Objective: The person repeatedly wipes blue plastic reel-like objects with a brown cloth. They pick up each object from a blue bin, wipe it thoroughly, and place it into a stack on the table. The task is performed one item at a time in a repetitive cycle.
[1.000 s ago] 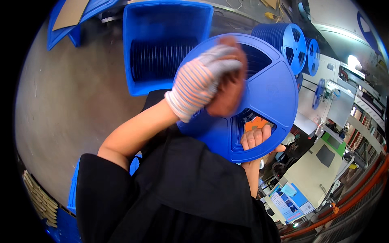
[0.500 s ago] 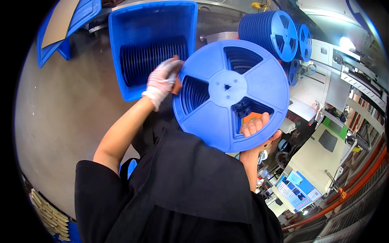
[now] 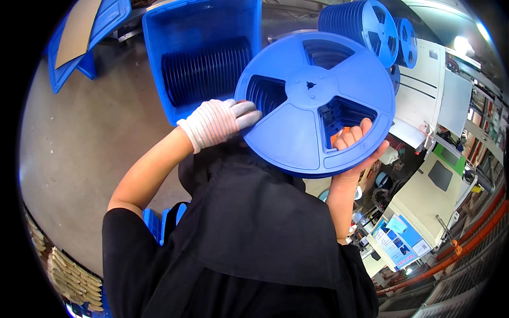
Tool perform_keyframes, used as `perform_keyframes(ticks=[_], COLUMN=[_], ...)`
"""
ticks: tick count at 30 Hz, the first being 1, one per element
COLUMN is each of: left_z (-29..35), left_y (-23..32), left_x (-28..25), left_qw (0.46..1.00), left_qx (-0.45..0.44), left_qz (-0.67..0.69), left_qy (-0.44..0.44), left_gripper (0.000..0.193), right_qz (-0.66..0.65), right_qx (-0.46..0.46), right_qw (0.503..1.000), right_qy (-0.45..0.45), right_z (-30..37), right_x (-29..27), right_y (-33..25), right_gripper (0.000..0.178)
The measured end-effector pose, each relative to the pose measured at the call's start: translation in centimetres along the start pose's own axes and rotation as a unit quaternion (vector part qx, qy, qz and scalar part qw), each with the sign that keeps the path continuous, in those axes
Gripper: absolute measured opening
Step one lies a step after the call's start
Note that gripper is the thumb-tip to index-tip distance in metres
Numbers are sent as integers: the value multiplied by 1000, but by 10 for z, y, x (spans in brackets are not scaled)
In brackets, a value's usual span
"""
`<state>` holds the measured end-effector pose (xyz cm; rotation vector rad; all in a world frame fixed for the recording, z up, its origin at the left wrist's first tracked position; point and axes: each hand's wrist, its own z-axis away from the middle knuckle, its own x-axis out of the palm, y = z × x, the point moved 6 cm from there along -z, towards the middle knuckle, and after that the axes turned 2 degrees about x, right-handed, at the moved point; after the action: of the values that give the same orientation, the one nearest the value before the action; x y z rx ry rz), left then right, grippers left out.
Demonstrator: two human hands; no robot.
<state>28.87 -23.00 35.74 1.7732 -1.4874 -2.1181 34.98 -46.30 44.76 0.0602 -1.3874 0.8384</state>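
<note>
A large round blue reel (image 3: 313, 103) with three spoke openings is held up in front of me, tilted toward the camera. My right hand (image 3: 358, 146), bare, grips its lower right rim, with the fingers hooked through one opening. My left hand (image 3: 220, 122), in a white striped glove, reaches behind the reel's left edge; its fingertips are hidden there. My black garment fills the lower middle of the view.
A blue plastic crate (image 3: 204, 58) full of upright blue reels stands on the grey floor ahead. More blue reels (image 3: 366, 21) are stacked at the upper right. White and green machines (image 3: 440, 175) line the right side. Blue lids lean at the upper left.
My left hand has slid off the reel's face to its left edge and behind it. The reel has risen and now shows its whole face. My right hand keeps its grip.
</note>
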Motion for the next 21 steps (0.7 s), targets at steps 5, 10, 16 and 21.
perform_keyframes(ticks=[5, 10, 16, 21], left_z=[33, 47, 92, 114], left_y=[-6, -23, -49, -66], left_x=[-8, -8, -4, 17], left_qw=[983, 924, 638, 492], left_qx=[-20, -171, -270, -309], left_qz=[147, 333, 671, 739], left_qy=[112, 78, 265, 341], left_gripper=[40, 35, 36, 41], right_qz=[145, 128, 72, 45], right_qx=[-13, 17, -25, -18], right_qw=[970, 963, 951, 962], right_qy=[196, 238, 300, 268], right_z=[-4, -11, 14, 26], right_x=[-12, -48, -76, -81], right_y=[-15, -10, -17, -14], right_gripper=[68, 51, 41, 40])
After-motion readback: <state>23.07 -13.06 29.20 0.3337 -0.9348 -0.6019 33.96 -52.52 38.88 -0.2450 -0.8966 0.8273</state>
